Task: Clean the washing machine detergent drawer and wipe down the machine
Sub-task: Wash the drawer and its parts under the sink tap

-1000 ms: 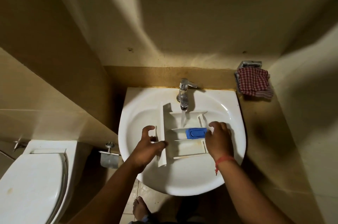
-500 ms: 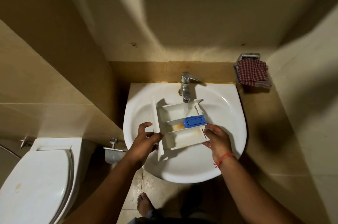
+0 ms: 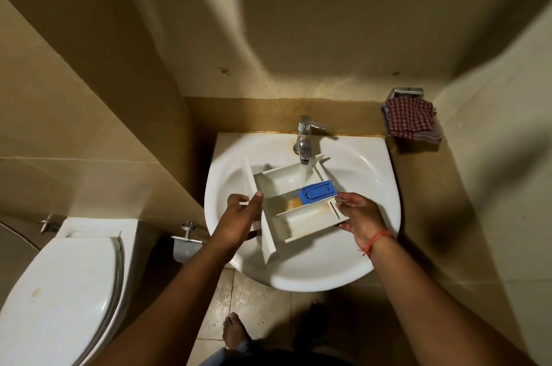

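Holding detergent drawer (image 3: 294, 204) tilted under running tap (image 3: 304, 141), frame centre, over sink (image 3: 373, 186); left hand (image 3: 242, 216) and right hand (image 3: 360, 213) both grasping its ends, likely rinsing residue.

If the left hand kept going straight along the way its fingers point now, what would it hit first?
Probably nothing new: the left hand already grips the detergent drawer at its front panel. Past that, its line leads toward the sink rim; depth is unclear.

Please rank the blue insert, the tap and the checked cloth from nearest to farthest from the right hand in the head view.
From the right hand:
1. Blue insert, in the drawer just left of the fingers.
2. Tap, at the sink's back edge.
3. Checked cloth, on the wall holder, far right.
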Demonstrator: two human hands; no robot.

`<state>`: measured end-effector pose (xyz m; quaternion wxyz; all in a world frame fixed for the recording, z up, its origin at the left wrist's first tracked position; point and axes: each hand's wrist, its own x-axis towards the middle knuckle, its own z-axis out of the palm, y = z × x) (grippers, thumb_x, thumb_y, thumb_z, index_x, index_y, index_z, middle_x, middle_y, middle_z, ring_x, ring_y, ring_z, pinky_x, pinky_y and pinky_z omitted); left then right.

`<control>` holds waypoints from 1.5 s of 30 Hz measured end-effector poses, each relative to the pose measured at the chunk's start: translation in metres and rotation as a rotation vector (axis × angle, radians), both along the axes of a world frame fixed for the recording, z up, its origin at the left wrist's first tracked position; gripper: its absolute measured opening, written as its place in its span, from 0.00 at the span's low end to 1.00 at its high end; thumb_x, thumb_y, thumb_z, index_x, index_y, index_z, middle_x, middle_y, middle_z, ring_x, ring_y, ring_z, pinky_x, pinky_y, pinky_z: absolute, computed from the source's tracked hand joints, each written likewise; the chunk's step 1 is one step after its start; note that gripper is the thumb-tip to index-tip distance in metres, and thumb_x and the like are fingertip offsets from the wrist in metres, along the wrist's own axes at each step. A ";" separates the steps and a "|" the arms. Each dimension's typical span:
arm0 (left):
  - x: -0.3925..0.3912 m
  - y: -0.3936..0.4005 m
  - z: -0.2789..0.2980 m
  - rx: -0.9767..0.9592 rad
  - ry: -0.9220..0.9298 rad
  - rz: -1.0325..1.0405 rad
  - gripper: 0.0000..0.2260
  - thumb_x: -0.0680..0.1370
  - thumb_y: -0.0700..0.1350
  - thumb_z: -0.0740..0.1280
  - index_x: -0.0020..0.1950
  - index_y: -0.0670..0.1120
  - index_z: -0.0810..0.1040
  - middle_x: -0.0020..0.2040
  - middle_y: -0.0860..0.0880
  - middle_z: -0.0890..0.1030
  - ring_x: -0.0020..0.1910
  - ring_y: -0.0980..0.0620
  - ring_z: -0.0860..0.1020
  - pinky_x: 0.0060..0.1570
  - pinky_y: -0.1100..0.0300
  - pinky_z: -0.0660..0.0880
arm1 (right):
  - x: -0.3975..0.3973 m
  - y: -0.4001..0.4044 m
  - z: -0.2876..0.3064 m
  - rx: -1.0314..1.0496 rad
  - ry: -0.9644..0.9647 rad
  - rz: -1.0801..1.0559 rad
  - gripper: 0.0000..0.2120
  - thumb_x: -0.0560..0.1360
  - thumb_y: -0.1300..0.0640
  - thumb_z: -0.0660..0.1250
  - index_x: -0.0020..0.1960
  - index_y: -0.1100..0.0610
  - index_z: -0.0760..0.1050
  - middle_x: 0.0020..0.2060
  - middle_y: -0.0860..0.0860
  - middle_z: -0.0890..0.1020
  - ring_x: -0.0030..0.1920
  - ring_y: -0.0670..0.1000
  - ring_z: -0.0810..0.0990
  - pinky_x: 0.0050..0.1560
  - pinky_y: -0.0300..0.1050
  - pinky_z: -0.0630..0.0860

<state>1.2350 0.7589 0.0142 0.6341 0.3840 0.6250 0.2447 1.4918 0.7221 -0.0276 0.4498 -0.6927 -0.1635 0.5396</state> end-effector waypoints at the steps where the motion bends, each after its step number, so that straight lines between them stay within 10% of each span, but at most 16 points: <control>1: 0.003 0.003 0.003 0.015 0.009 0.004 0.22 0.79 0.59 0.64 0.66 0.47 0.64 0.54 0.48 0.78 0.49 0.53 0.80 0.38 0.58 0.79 | 0.000 0.000 0.000 -0.001 0.006 0.002 0.12 0.77 0.70 0.64 0.53 0.56 0.79 0.48 0.55 0.83 0.47 0.56 0.82 0.50 0.57 0.79; 8: 0.005 0.025 0.008 -0.077 0.045 -0.057 0.35 0.78 0.49 0.69 0.77 0.60 0.51 0.51 0.46 0.78 0.48 0.48 0.80 0.36 0.51 0.82 | 0.003 0.001 -0.002 -0.004 0.031 -0.027 0.11 0.77 0.68 0.64 0.51 0.56 0.81 0.44 0.55 0.84 0.44 0.56 0.83 0.51 0.57 0.79; 17: 0.006 -0.007 -0.004 -0.149 -0.045 0.102 0.32 0.73 0.49 0.70 0.73 0.57 0.59 0.49 0.42 0.78 0.51 0.42 0.81 0.42 0.41 0.82 | -0.006 0.012 0.002 0.095 0.086 -0.245 0.14 0.79 0.47 0.66 0.51 0.59 0.75 0.39 0.53 0.83 0.41 0.53 0.82 0.46 0.51 0.79; 29: 0.030 -0.033 0.000 -0.084 -0.021 0.400 0.40 0.73 0.49 0.72 0.76 0.58 0.49 0.54 0.45 0.76 0.49 0.45 0.79 0.43 0.44 0.83 | -0.039 0.036 0.005 -0.100 0.112 -0.038 0.14 0.77 0.59 0.66 0.61 0.57 0.69 0.49 0.57 0.81 0.44 0.55 0.81 0.39 0.51 0.80; 35: 0.026 -0.042 -0.007 -0.162 -0.082 0.339 0.29 0.75 0.53 0.72 0.68 0.47 0.60 0.55 0.45 0.78 0.53 0.47 0.79 0.49 0.46 0.81 | -0.032 0.043 -0.007 -0.185 -0.150 0.080 0.17 0.75 0.66 0.58 0.62 0.54 0.69 0.50 0.57 0.78 0.45 0.57 0.80 0.35 0.48 0.78; 45: 0.007 -0.008 0.007 0.216 0.374 0.084 0.23 0.77 0.51 0.69 0.69 0.46 0.69 0.63 0.44 0.76 0.57 0.46 0.77 0.56 0.55 0.72 | -0.013 0.058 -0.017 -0.277 -0.400 0.287 0.22 0.76 0.65 0.56 0.70 0.59 0.63 0.41 0.55 0.72 0.50 0.60 0.79 0.49 0.57 0.80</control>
